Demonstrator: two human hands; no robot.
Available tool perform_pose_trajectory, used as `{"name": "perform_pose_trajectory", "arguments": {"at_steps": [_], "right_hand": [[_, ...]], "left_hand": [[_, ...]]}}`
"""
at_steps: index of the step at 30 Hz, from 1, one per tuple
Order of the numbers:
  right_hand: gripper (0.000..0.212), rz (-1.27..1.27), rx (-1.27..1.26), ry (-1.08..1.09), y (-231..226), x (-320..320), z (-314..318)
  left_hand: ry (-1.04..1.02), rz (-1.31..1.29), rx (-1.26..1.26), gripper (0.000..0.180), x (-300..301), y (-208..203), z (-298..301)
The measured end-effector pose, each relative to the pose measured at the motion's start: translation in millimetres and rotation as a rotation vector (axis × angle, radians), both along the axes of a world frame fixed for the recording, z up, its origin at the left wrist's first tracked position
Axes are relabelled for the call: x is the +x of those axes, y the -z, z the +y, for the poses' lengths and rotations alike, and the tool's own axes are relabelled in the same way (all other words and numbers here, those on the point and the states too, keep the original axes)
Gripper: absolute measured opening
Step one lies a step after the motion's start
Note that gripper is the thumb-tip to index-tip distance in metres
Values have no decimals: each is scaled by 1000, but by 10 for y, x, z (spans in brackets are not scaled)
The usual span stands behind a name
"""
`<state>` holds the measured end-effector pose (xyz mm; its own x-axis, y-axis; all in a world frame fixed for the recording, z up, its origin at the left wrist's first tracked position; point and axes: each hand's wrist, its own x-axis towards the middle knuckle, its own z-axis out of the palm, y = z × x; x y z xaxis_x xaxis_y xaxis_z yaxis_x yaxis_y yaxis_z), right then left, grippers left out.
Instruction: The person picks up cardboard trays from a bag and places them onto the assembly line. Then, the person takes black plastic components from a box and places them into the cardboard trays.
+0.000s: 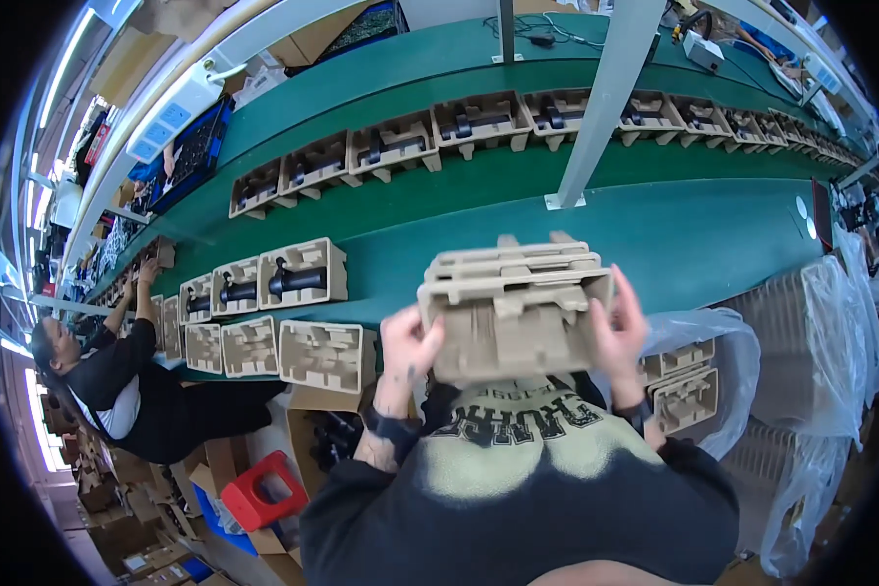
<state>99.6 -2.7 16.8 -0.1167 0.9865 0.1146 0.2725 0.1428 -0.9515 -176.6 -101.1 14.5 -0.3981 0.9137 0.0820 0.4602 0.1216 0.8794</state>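
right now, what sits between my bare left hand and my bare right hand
In the head view, a stack of beige rectangular moulded trays is held between your left hand and right hand.

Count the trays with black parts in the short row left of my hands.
3: nearest tray to you, middle tray and farthest tray; others may be hidden further left.

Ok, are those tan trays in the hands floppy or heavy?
The tan trays look stiff: they don't sag between the left hand and right hand. They're probably light, looking thin-walled and hollow. They might slide apart, being separate pieces nested together.
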Motion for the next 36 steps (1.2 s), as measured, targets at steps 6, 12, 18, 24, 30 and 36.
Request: {"name": "perform_pose_trajectory", "arguments": {"at_steps": [6,12,18,24,30,36], "right_hand": [[53,309,-110,-30,279,-71,221],[55,290,-43,-142,-166,231,207],[60,183,-42,-79,-155,-3,510],[61,-88,239,-121,-252,-150,124],[49,-285,364,-817,171,-282,-88],[85,-608,540,-731,-329,-92,250]], "left_hand": [[-31,145,-84,16,-10,-61,167],[127,-457,15,24,106,-491,15],[116,206,-324,16,-52,-327,364],[-89,-139,78,27,148,159,270],[197,-856,-222,30,731,533,375],[143,-350,-152,26,644,465,288]]}}
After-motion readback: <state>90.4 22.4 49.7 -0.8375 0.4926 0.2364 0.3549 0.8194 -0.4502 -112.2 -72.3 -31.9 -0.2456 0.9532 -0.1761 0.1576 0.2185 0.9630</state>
